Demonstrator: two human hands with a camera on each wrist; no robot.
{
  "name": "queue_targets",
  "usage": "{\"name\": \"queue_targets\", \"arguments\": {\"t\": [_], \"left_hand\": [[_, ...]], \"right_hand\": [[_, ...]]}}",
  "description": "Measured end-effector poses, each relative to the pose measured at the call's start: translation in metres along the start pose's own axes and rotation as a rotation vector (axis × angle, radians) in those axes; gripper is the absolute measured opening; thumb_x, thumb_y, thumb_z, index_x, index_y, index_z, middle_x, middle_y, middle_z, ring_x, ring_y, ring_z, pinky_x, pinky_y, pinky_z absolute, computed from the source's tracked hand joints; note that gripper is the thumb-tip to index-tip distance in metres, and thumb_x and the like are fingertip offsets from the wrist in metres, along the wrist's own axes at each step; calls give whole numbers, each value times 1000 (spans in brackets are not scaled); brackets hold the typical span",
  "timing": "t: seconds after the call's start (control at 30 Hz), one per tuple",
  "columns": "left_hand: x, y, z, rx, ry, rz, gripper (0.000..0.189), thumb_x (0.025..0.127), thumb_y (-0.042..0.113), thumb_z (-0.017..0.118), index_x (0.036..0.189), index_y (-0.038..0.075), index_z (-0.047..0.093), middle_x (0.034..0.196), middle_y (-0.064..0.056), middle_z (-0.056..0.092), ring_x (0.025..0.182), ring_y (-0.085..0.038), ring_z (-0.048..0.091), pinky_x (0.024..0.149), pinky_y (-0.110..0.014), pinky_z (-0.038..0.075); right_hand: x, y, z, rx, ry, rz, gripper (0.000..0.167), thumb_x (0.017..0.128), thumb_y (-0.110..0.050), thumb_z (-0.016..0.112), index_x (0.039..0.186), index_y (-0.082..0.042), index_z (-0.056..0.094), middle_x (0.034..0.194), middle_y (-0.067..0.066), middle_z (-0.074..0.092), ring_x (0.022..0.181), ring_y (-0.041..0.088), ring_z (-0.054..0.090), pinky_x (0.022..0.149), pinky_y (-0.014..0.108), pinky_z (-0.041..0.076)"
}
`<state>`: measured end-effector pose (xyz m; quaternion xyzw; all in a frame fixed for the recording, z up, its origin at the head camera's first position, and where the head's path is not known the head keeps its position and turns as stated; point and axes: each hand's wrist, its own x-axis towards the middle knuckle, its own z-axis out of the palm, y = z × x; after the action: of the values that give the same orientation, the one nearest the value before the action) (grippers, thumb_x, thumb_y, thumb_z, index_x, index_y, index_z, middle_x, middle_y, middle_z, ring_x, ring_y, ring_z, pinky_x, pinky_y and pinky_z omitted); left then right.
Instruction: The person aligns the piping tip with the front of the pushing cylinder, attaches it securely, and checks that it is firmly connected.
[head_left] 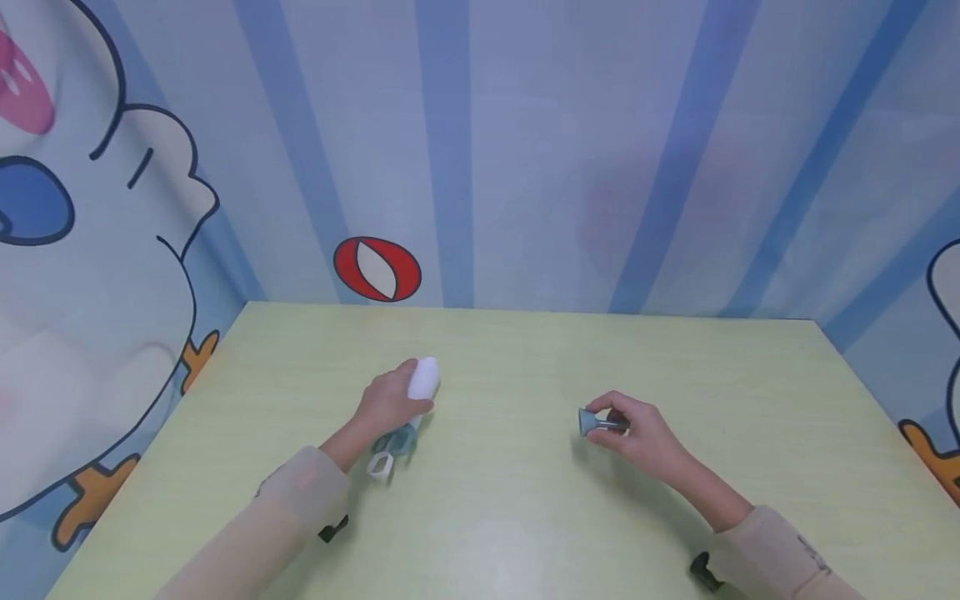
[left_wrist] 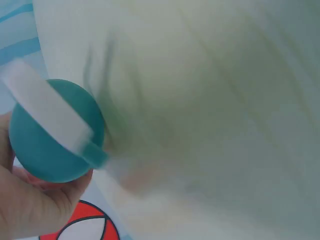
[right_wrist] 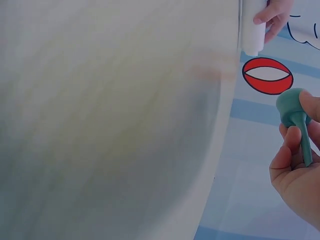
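Inside the tabletop's edges, our left hand grips a bottle, our right hand a funnel-shaped piece — apparently a holding step, steadiness needed next

Beige sleeves are worn; dark marks are borne by the right one, and black parts are seen below both.

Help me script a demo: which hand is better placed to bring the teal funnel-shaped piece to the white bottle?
Probably the right hand: it holds the funnel-shaped piece, while the left hand is occupied gripping the white bottle.
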<state>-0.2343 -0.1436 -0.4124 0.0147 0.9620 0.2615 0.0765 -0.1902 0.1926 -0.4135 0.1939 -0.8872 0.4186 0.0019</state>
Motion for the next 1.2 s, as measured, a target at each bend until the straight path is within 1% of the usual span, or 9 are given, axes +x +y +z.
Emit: {"name": "queue_targets", "arguments": {"t": [0.13,0.2,0.33,0.5,0.7,0.8,1.0,1.13,1.2], "left_hand": [[-2,5,-5,13,-19,78,69,77,27,66,135,7,34,124,-14,52,97,-25,54,82,-43,46],[-3,8,-8,10,-33,124,67,77,27,66,134,8,36,122,-12,54,95,-24,54,80,-41,48],[-7,14,-10,4,-82,215,63,75,27,68,131,12,41,118,-7,57,92,-19,54,76,-36,48],[-14,23,-9,18,-153,313,60,73,25,70,127,15,46,115,-1,58,91,-15,53,78,-35,46],[-21,34,-7,35,-210,431,55,73,22,70,124,16,50,112,1,58,89,-14,52,74,-32,45],[-23,41,-7,58,-238,490,54,73,21,70,123,17,51,113,1,58,91,-15,51,76,-32,45],[-21,54,-6,102,-293,581,54,74,20,70,124,19,51,115,4,57,95,-14,52,78,-31,45],[-21,63,-5,122,-318,617,54,74,21,69,125,19,50,116,4,57,96,-14,52,79,-31,45],[-21,67,-3,139,-319,633,54,74,21,69,125,20,51,116,5,57,95,-13,52,79,-29,44]], "right_hand": [[1,-2,-4,-17,3,-2,24,76,-8,67,98,-8,59,87,10,61,69,13,52,56,22,43],[2,-3,-6,-20,8,-2,24,75,-7,67,98,-8,59,89,11,62,71,15,53,57,22,44],[4,-4,-8,-12,14,7,24,75,-7,67,98,-7,58,92,12,62,74,20,55,59,22,45],[5,-4,-8,1,12,15,25,75,-7,67,99,-7,58,93,12,62,75,20,55,60,22,45],[6,-4,-8,11,-3,7,25,76,-9,67,99,-8,59,92,10,62,76,19,55,60,22,46],[7,-5,-7,16,-26,2,25,76,-10,67,99,-8,59,90,10,61,74,18,54,59,22,45],[10,-12,-7,21,-87,-35,25,77,-10,67,101,-8,58,87,9,60,71,16,54,58,22,45],[12,-15,-6,24,-122,-35,26,77,-11,66,101,-9,58,86,9,60,69,13,54,58,22,46],[13,-16,-6,27,-129,-31,26,77,-11,67,101,-9,58,85,9,60,68,12,53,58,23,46]]}}
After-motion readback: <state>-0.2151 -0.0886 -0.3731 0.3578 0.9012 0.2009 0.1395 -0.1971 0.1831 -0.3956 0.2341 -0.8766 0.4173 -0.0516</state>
